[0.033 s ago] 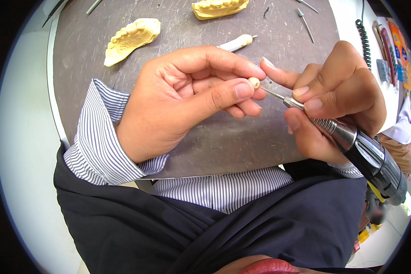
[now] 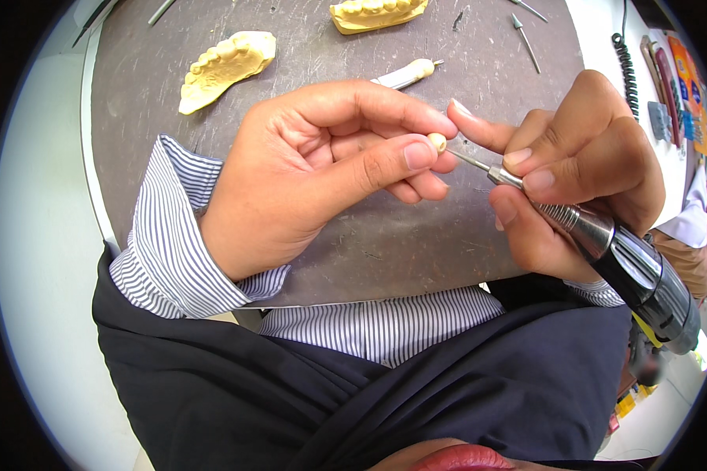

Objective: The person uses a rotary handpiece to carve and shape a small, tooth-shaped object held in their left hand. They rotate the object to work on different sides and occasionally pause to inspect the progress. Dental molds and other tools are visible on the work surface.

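Between the thumb and fingertips of my left hand (image 2: 330, 149) is a small cream-coloured dental crown (image 2: 437, 142), its hollow side turned to the right. My right hand (image 2: 585, 161) grips a rotary handpiece (image 2: 591, 229) with a silver nose and a black body, held like a pen. From its nose a thin metal bur (image 2: 469, 160) points at the crown. The bur's tip is at or very near the crown's opening; whether it touches I cannot tell. My right index finger reaches toward the left fingertips.
On the dark scratched table (image 2: 416, 243) lie two yellow dental casts, a left one (image 2: 228, 69) and a far one (image 2: 379, 14). Beyond my left hand is a white-handled tool (image 2: 404, 75). A loose grey-tipped bur (image 2: 526, 43) lies far right, near a coiled black cord (image 2: 627, 74).
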### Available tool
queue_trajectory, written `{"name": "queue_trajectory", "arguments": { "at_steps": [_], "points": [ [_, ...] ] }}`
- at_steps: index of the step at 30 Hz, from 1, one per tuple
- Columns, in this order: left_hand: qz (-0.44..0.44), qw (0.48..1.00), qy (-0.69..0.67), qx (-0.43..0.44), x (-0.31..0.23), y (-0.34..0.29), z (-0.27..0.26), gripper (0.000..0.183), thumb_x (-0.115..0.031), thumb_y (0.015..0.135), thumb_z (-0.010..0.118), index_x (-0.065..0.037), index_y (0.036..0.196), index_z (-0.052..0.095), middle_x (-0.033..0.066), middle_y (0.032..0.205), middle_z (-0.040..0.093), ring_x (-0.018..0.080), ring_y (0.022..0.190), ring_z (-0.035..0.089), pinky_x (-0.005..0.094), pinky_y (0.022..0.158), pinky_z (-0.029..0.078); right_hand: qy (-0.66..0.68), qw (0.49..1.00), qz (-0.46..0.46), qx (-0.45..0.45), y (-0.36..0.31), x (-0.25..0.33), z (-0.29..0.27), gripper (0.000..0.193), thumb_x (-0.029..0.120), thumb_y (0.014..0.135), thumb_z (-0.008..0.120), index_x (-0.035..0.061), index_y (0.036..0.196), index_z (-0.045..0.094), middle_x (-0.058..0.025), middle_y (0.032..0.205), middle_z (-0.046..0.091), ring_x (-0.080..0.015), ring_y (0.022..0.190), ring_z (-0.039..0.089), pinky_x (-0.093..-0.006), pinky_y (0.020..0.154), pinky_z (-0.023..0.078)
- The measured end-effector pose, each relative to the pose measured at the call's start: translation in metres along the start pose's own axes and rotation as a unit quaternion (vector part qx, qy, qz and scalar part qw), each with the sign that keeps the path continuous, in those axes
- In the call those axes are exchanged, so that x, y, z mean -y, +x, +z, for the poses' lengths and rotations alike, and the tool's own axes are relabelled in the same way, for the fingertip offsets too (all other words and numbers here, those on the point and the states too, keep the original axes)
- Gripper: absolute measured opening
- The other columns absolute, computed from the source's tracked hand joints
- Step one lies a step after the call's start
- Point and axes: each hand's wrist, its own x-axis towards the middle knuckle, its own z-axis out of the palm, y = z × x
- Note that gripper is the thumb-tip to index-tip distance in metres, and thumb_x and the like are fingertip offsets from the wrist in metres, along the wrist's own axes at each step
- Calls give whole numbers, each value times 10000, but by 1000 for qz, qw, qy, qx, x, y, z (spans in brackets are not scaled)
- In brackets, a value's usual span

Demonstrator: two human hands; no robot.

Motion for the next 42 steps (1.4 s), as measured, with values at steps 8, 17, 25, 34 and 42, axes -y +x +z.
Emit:
{"name": "queue_trajectory", "arguments": {
  "at_steps": [8, 17, 25, 34, 42],
  "points": [
    [0, 1000, 11, -14, 4, -3, -8, 200, -87, 849, 519, 28, 1012, 540, 99, 833, 607, 102, 720, 590, 217, 682, 480, 1, 999, -37, 7, 3, -10, 10, 309, -156, 650, 566, 52, 841, 442, -77, 828, 417, -104, 685, 530, -473, 896, 426],
    [-8, 999, 18, -26, 7, -11, -16, 200, -89, 848, 524, 30, 1008, 542, 92, 818, 604, 98, 705, 581, 213, 673, 479, 31, 999, -20, -21, 9, -13, 27, 303, -156, 638, 572, 42, 841, 467, -81, 812, 425, -106, 666, 531, -452, 882, 442],
    [-7, 999, 38, -13, 9, -12, -19, 176, -81, 857, 505, 32, 982, 555, 107, 843, 602, 95, 692, 574, 210, 664, 480, -54, 990, -126, -27, 13, -23, 30, 278, -138, 629, 583, 14, 833, 471, -88, 778, 448, -106, 655, 526, -387, 832, 491],
    [-17, 999, 37, -11, 12, -12, -23, 154, -59, 842, 518, 28, 965, 547, 161, 1006, 580, 95, 716, 569, 217, 686, 482, -28, 997, -52, -59, 10, -19, 38, 276, -139, 621, 587, 27, 814, 480, -80, 756, 451, -96, 623, 513, -380, 819, 499],
    [-13, 999, 34, -10, 12, -13, -21, 146, -56, 842, 516, 28, 958, 548, 160, 1012, 577, 94, 723, 565, 219, 690, 481, -13, 992, -67, -104, 2, -24, 44, 281, -141, 618, 587, 29, 815, 480, -83, 758, 450, -97, 629, 517, -389, 821, 496]
  ]
}}
